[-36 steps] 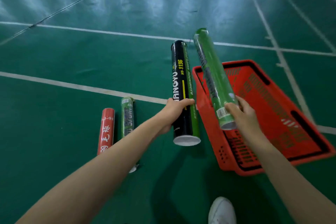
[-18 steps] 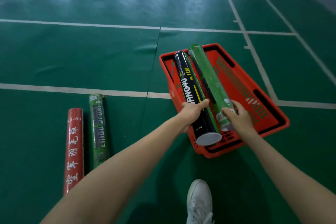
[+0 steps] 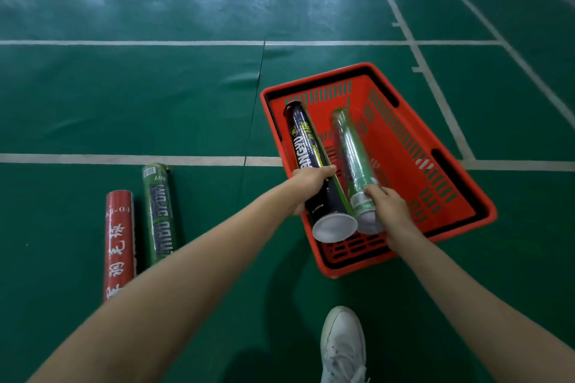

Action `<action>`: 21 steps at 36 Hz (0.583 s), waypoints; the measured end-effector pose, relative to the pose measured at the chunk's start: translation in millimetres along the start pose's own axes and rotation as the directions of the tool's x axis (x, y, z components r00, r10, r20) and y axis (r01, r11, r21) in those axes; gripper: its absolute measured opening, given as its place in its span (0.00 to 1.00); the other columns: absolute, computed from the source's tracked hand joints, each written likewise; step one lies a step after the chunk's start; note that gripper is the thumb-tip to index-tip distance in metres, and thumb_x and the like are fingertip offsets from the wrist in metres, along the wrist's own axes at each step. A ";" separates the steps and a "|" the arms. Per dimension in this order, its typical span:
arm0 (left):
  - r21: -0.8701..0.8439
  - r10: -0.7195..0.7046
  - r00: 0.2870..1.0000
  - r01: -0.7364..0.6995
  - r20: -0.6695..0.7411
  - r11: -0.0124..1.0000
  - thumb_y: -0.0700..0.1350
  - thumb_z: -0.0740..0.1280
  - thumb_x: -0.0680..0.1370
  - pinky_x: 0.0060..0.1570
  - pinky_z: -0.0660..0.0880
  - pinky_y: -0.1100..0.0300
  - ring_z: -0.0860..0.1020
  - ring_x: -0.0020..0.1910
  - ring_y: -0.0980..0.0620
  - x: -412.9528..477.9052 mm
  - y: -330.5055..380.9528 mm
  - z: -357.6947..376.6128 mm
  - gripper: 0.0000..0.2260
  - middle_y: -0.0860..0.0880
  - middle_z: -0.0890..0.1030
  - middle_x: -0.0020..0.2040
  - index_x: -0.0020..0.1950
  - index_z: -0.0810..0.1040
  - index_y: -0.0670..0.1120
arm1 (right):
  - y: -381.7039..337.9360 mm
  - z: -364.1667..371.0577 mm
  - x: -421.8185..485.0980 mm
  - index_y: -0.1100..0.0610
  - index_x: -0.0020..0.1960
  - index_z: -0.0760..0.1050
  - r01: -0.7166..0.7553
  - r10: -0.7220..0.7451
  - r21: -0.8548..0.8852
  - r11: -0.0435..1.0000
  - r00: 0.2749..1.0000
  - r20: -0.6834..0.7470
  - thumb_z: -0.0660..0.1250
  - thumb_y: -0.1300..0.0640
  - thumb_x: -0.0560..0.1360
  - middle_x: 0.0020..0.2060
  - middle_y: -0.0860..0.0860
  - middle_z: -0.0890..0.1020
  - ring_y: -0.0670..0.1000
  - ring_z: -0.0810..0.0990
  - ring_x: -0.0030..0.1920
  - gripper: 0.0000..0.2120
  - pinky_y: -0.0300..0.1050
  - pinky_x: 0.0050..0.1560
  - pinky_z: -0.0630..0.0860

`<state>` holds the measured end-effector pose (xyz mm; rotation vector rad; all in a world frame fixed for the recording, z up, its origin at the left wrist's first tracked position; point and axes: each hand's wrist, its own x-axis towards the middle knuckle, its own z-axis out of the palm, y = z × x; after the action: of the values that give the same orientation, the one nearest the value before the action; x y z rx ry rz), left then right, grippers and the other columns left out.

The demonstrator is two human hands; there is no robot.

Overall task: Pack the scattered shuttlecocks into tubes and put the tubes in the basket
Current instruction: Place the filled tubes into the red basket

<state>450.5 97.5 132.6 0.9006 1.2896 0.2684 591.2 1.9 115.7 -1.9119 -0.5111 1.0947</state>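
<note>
The fingers [image 3: 326, 170] of the person's left hand [image 3: 311, 188] curl round a glossy black tube [image 3: 306, 146] with yellow-green lettering. The right hand [image 3: 389, 208] grips the near end of a pale green tube [image 3: 350, 146], which is blurred. Both cardboard cylinders slant side by side inside a red plastic basket [image 3: 385, 137]. Their white-capped near ends almost touch, and their far ends point at its far wall. Whether they rest on the bottom is unclear. The basket is rectangular, with slotted walls and a black handle folded along its rim.

It sits on a green matte court floor [image 3: 124, 96] crossed by white lines [image 3: 124, 159]. To the left, a red tube [image 3: 119, 242] and a dark green tube [image 3: 158, 211] lie side by side on the floor. A white shoe [image 3: 342, 348] stands nearest the viewer.
</note>
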 end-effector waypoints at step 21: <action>0.398 -0.011 0.998 0.036 -0.065 0.917 0.59 0.71 0.69 0.62 0.71 0.38 0.72 0.64 0.34 -11.5 26.1 -0.9 0.40 0.36 0.70 0.69 0.71 0.63 0.37 | 31.9 -2.8 -7.4 0.58 0.68 0.67 -0.101 0.101 0.054 0.993 0.995 -0.002 0.67 0.49 0.75 0.58 0.58 0.77 0.58 0.79 0.53 0.25 0.47 0.45 0.73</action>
<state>454.0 107.5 159.1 1.2289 1.4395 0.0092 587.7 -22.2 93.6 -1.9099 -0.3825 1.1571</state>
